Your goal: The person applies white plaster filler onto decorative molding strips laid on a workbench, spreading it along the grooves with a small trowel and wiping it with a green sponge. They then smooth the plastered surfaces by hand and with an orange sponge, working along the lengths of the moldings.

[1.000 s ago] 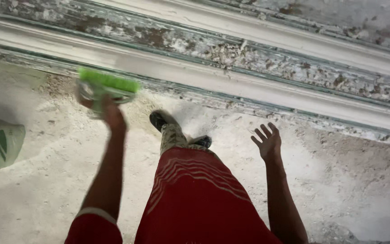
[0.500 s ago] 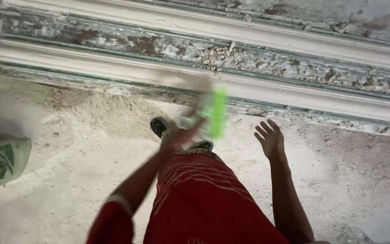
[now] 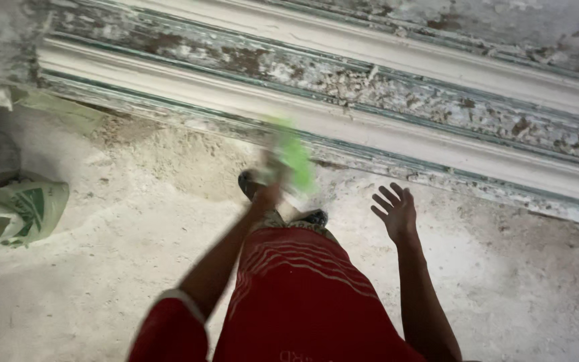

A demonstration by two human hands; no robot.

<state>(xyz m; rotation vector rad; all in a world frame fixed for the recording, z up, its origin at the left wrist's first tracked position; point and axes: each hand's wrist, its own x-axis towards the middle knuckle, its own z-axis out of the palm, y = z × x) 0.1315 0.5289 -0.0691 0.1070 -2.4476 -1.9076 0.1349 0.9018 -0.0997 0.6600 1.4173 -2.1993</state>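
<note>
My left hand (image 3: pixel 269 191) grips a green and white brush (image 3: pixel 293 161), blurred by motion, held low in front of my knee. The brush is close to the foot of a peeling white moulding (image 3: pixel 343 121) that runs across the wall base. My right hand (image 3: pixel 393 211) hangs free to the right with its fingers spread, holding nothing. My red shorts (image 3: pixel 296 295) and a dark shoe (image 3: pixel 248 184) show below the hands.
A white and green sack (image 3: pixel 18 211) lies crumpled at the left edge on the dusty floor. A heap of pale dust (image 3: pixel 169 157) lies against the moulding. Flaked paint and rubble line the wall's grooves (image 3: pixel 437 100).
My left hand swept the brush from the far left along the moulding towards the right, in front of my knee. My right hand stayed open and nearly still.
</note>
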